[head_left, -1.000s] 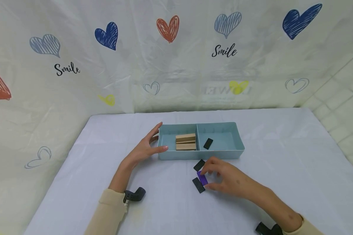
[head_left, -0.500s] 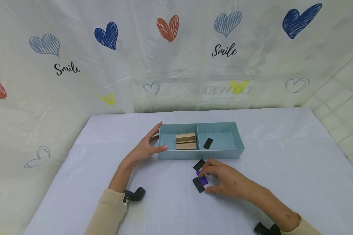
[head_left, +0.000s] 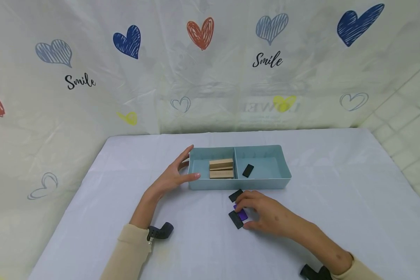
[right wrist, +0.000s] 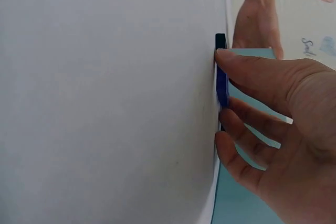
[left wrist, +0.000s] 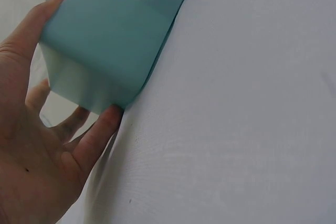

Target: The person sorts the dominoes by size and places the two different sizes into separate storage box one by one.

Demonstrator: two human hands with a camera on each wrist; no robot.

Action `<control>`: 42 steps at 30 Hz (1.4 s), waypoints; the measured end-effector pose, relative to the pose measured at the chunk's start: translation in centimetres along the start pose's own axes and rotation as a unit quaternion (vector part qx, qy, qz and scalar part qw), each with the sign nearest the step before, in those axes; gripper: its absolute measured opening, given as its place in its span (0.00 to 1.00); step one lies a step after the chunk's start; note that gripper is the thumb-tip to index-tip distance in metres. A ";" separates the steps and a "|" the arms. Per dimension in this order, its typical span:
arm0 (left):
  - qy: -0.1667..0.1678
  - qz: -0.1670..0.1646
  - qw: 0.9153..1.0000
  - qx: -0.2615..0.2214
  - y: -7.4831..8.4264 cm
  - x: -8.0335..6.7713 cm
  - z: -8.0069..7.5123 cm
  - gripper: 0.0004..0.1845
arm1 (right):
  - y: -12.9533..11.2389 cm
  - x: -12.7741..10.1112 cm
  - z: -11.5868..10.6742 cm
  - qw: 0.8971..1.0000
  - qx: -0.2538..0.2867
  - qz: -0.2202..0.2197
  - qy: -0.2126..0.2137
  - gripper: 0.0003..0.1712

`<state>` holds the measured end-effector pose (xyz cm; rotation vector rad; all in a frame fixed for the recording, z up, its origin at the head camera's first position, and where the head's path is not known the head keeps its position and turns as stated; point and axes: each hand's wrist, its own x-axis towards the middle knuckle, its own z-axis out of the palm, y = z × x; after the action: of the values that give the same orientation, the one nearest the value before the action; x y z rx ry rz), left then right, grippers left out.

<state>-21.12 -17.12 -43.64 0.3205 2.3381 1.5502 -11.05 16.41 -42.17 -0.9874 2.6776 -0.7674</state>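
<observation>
On the table stands a light blue two-part box (head_left: 262, 184), and my left hand (head_left: 166, 179) holds its left end, thumb over the near wall and fingers around the end wall. In the left wrist view my hand's fingers wrap that end. My right hand (head_left: 266, 212) is bent over a purple block (head_left: 243, 214). Its fingertips lie by the block's far end, its thumb beside a black block (head_left: 235, 220) at the near side. Another black block (head_left: 235, 195) lies under the knuckles. I cannot tell whether the right fingers pinch or only touch the purple block.
Several wooden blocks (head_left: 221, 174) lie in the box's left compartment against the divider. A single black block (head_left: 247, 170) lies in the right compartment. A white cloth (head_left: 336, 186) covers the table, and a heart-printed sheet (head_left: 217, 77) hangs behind.
My right hand has shifted slightly left, with its thumb backing off the purple block's near end. The far black block has slid a little left. The left hand and box stay put.
</observation>
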 end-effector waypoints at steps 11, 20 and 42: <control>0.001 0.001 1.000 0.002 -0.1 0.0 0.0 0.51 | 0.2 0.0 0.0 1.000 0.001 -0.013 0.002 0.21; 0.000 0.001 1.000 0.005 -0.2 0.2 0.1 0.52 | 0.0 -0.1 -0.3 1.000 0.021 0.002 0.012 0.20; 0.002 -0.002 1.000 0.007 0.0 -0.1 0.0 0.52 | -0.1 0.0 -0.6 0.985 0.068 -0.029 0.156 0.22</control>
<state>-21.05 -17.14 -43.68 0.3156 2.3524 1.5332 -11.24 16.62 -41.59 -0.9864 2.8139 -1.1895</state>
